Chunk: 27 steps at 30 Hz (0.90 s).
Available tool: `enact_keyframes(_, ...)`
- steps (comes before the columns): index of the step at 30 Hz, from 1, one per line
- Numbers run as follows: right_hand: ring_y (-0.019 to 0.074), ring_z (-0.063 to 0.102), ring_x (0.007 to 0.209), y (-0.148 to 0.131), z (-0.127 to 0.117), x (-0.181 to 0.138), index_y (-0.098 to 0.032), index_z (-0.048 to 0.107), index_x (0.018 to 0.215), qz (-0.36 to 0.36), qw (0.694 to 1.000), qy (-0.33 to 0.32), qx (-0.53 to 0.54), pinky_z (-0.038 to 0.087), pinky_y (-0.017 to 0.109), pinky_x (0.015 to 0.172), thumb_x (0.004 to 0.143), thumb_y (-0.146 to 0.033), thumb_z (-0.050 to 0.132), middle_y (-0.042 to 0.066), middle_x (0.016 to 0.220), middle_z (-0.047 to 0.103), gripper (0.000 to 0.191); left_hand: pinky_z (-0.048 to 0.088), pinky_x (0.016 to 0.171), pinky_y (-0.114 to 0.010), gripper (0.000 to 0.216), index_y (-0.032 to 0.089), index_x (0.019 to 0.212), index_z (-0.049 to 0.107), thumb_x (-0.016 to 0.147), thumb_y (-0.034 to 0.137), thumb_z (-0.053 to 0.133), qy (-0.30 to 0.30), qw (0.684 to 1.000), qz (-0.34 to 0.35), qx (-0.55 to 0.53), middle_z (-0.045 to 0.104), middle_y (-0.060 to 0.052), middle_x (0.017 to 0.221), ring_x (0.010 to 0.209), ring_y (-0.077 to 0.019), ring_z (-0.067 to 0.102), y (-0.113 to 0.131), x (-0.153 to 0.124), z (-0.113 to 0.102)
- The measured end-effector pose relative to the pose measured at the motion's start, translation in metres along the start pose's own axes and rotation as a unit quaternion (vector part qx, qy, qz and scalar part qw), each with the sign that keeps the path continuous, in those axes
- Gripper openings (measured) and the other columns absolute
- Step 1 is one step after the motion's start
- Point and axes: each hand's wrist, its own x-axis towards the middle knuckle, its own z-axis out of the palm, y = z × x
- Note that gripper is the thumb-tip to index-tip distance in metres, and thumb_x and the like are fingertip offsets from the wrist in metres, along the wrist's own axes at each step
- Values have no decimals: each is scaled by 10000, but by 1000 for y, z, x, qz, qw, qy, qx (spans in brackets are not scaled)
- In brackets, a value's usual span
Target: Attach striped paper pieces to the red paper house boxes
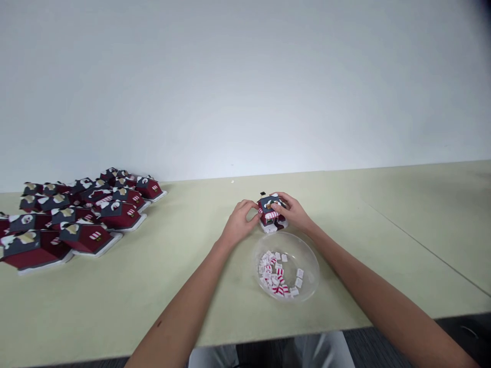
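Grip two-sided: the left hand (240,223) was curled, its fingertips pressed against the left side of a small card model house (271,210), while the right hand (290,212) came over from the other side with its fingers laid across the dark roof. Together the hands closed on the house from both sides, and neither was spread. The house stood at the middle of the far part of a pale green table (199,312), just ahead of the hands and near the far edge. Its white base (271,228) sat low, but I could not tell if it bore on the table or was lifted slightly.

A red-and-white striped awning (271,216) showed on the house front. A clear round bowl (309,260) sat just nearer the person, holding a loose heap of small white and red-striped pieces (277,275). A small dark scrap (263,193) lay just beyond the house.

Handling, as judged: light fingertip pressure from opposite sides looked best for card this small, enough to stop the house turning without creasing the roof or awning.

Well to the left lay a dense cluster of similar red houses (79,217) with dark roofs and white bases. No brand, label or readable writing showed anywhere; the marks on the roofs were too small and blurred to make out
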Motion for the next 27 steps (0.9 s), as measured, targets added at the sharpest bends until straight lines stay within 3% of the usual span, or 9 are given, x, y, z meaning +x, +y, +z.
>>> enact_keyframes(12,239,643,1040,-4,1,0,-229,614,1148,20,999,-6,31,525,347,877,811,-506,718,52,1104,691,449,490,901,-380,142,232,1014,606,906,316,568,-13,999,-50,4,658,-53,1082,1073,-235,580,0,0,-2)
enact_keyframes(27,224,643,1037,-4,1,-1,-225,609,1154,15,999,-11,44,517,331,884,819,-496,719,55,1113,689,445,491,904,-379,147,229,1027,610,912,309,566,-19,999,-47,-5,664,-50,1105,1073,-225,583,-2,0,-1)
